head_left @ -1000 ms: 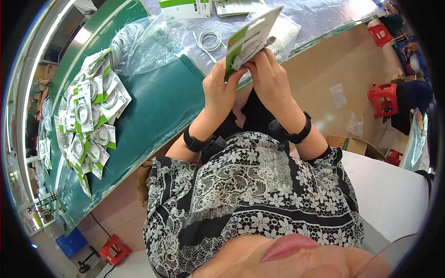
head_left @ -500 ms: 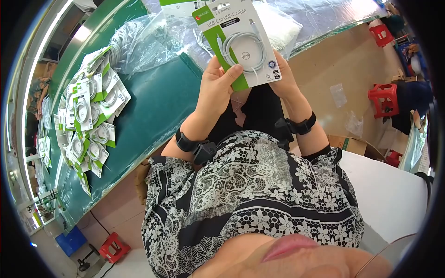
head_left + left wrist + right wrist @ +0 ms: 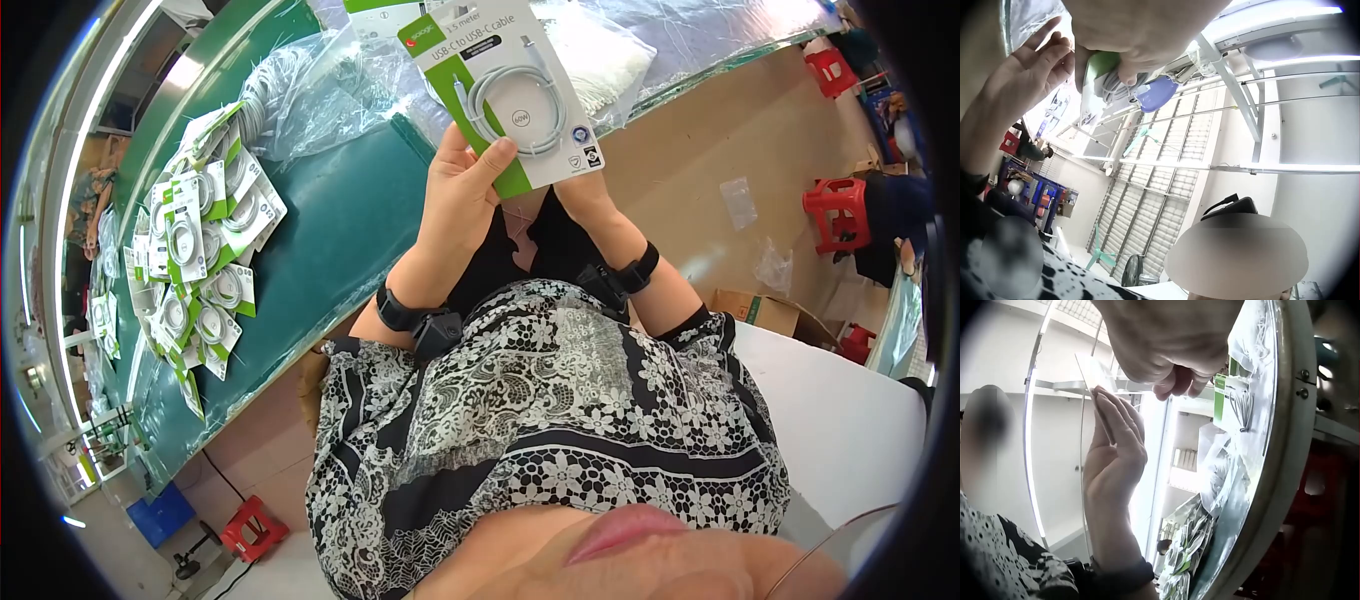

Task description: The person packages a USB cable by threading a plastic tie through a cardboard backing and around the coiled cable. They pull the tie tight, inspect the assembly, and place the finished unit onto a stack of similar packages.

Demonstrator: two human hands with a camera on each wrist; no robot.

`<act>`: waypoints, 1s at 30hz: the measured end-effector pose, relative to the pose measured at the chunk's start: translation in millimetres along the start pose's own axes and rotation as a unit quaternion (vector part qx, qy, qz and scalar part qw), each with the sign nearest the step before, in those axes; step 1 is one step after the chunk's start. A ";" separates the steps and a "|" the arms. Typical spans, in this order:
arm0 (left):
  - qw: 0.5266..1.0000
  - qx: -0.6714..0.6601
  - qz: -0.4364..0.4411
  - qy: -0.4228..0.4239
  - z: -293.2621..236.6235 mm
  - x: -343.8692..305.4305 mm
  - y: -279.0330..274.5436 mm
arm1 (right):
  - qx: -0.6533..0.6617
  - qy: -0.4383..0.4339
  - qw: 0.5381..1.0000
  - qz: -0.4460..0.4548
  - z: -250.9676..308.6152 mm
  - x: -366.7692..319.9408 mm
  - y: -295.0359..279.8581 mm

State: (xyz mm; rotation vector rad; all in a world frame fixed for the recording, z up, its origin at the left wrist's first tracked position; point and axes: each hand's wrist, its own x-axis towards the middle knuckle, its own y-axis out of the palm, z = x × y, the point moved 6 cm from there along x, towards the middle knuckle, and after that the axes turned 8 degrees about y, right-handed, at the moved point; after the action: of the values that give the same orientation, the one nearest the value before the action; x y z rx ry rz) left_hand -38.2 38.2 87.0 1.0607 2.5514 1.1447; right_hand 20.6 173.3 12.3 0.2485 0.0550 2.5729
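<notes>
My left hand (image 3: 460, 190) grips the lower left edge of a carded USB-C cable (image 3: 520, 110), thumb across the front. The card is white and green, its pale cable coiled and tied on the face, which is turned up toward the head camera. In the right wrist view the card (image 3: 1085, 370) appears edge-on, the left fingers lying flat behind it. My right hand (image 3: 585, 195) is below the card's lower right in the head view, its fingers hidden there. From the left wrist, the right hand (image 3: 1038, 65) shows loosely curled and apart from the card.
A heap of carded cables (image 3: 195, 260) lies on the green table (image 3: 330, 220) at left. Behind it are loose cables (image 3: 275, 85) and clear plastic bags (image 3: 345, 100). Another green-white card (image 3: 385, 15) is at the far edge. Red stools (image 3: 835, 215) stand on the floor at right.
The card has turned from nearly edge-on to face up, and both hands turned with it. Since half a second ago, my right hand has left the card's right edge and dropped lower.
</notes>
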 end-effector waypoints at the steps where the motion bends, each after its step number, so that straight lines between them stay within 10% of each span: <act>1: 1.000 0.008 0.000 -0.005 -0.1 1.2 -1.8 | -0.019 0.005 1.000 -0.009 -2.0 0.2 2.6; 10: 0.999 0.021 -0.012 -0.048 13.1 2.8 -15.1 | -0.122 -0.020 0.992 0.034 47.8 -3.9 3.3; 13: 0.998 -0.003 -0.017 -0.054 22.5 0.6 -17.4 | -0.315 -0.268 0.910 0.038 68.9 -7.7 5.2; 18: 0.999 -0.016 -0.003 -0.038 26.7 -8.7 -14.2 | -0.314 -0.311 0.897 0.030 59.9 -8.0 4.8; 30: 0.998 0.043 -0.001 -0.046 19.1 -4.2 -41.9 | -0.185 -0.023 0.982 -0.032 50.0 19.5 -12.7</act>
State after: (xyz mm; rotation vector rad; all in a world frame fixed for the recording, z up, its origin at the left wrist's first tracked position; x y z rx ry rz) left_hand -50.4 27.6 43.6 1.1027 2.5498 0.9695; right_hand 20.4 193.9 63.5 0.1612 -0.4226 2.4543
